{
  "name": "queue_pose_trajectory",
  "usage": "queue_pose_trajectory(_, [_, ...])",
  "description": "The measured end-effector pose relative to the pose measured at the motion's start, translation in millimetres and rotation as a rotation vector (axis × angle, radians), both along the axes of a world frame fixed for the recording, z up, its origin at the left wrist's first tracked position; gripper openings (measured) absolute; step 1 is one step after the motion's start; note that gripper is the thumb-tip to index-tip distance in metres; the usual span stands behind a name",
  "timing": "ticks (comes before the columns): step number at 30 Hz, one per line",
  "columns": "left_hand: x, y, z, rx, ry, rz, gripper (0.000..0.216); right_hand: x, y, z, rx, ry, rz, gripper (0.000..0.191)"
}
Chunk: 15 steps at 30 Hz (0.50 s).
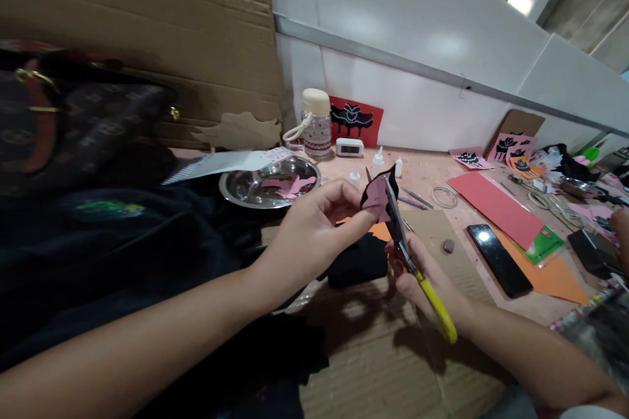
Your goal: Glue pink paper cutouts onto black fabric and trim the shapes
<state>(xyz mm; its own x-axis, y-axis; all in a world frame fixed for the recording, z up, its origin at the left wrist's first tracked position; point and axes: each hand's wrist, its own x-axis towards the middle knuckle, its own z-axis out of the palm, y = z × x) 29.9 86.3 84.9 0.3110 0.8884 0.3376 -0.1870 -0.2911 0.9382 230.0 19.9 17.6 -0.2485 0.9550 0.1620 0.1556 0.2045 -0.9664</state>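
Pink-and-black cutout (375,194), up in the air between the two hands, pink face toward the wearer, black edging showing along its top and right side. Left hand (322,226) pinches it: thumb pressed on the pink face, fingers curled behind, their tips hidden from me. Right hand (428,270), just below and to the right of that pinch, is closed about the scissors (403,254); how the fingers sit in the yellow handles I cannot tell. One blade lies up against the cutout's right part, pointing away from the wearer; whether it bites into the edge is not clear.

Directly under the grip: black material (358,263), with brown cardboard (373,366) nearer the wearer. Left of the grip and farther off, a steel bowl (236,191) holding pink pieces (289,186). Beyond the grip, against the wall, a lidded bottle (316,123), a red card (374,119) with a black beaded shape, and a small white digital display (349,148). Closer behind the cutout, a small white squeeze bottle (378,162). Right of the grip: a clear ring (445,197), red paper (498,206), then a dark phone (498,260) partly over an orange sheet (557,280).
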Motion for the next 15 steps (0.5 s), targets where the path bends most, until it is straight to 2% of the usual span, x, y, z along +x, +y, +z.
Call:
queue_pose_trajectory(6, [-0.1,1.5,1.0,-0.016,0.019,-0.009,0.017,-1.1,-0.2,2.6,-0.023,-0.012,-0.007,0.061])
queue_pose_trajectory(15, [-1.6,2.4,4.4,0.006,0.034,-0.007,0.023,0.5,0.2,0.6,-0.007,-0.001,-0.033,0.057])
